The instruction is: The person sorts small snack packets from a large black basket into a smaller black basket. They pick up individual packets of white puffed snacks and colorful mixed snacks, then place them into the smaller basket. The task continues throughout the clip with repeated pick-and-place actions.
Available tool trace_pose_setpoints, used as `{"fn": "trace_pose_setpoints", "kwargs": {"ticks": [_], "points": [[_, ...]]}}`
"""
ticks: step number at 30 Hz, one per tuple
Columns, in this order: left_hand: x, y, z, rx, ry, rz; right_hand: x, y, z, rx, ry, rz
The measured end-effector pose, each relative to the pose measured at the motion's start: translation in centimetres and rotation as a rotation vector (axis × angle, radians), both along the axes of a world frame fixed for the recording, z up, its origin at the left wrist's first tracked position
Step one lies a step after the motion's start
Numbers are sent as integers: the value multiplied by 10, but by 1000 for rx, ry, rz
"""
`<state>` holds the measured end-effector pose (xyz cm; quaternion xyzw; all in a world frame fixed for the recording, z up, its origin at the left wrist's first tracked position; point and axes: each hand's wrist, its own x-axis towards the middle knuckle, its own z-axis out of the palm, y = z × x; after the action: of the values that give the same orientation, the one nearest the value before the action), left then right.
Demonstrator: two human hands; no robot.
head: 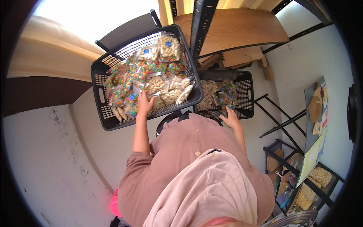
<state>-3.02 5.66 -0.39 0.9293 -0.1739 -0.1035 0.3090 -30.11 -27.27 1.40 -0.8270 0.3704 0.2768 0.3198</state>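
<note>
A large black plastic basket [198,95] stands in front of me, full of clear plastic bags. Some bags hold small multicoloured pieces [143,70]; others hold pale, capsule-shaped pieces [169,48]. My left hand [145,104] lies on the bags near the basket's front side, its fingers at a bag with a blue sticker [132,97]; whether it grips the bag cannot be told. To the right and lower is a second black basket [246,113] with bags of multicoloured pieces [227,92] and bags of beige pieces [208,93]. My right hand [232,119] is at its near side, fingers apart, holding nothing.
A black perforated metal post [202,28] rises beside the large basket, by a wooden shelf [241,31]. Flattened cardboard [238,56] lies beneath. Black metal legs [280,122] and a rack with bagged goods [305,195] stand at right. A pink plastic item [114,204] is at lower left.
</note>
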Motion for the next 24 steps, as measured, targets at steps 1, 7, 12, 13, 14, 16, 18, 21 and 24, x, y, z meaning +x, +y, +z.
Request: {"fn": "trace_pose_setpoints", "kwargs": {"ticks": [1, 7, 12, 13, 14, 16, 18, 21, 24], "points": [[3, -3, -4, 72, -98, -21, 6, 4, 6, -17, -13, 20], [29, -63, -23, -113, -155, -311, 26, 20, 37, -122, -280, 48], [65, -130, -82, -425, 582, 160, 36, 37, 60, -131, -442, 45], [69, -145, -71, -380, 605, 199, 33, 40, 60, -135, -461, 34], [72, -156, -60, -336, 627, 238, 30, 43, 60, -140, -479, 25], [80, -171, -64, -304, 678, 277, 26, 49, 72, -88, -488, -49], [102, -166, -111, -288, 578, 366, 21, 49, 76, -91, -541, -41], [113, -157, -145, -297, 598, 312, 14, 47, 80, -105, -555, -92], [96, -149, -139, -511, 481, 415, 18, 42, 81, -86, -597, -106]]}}
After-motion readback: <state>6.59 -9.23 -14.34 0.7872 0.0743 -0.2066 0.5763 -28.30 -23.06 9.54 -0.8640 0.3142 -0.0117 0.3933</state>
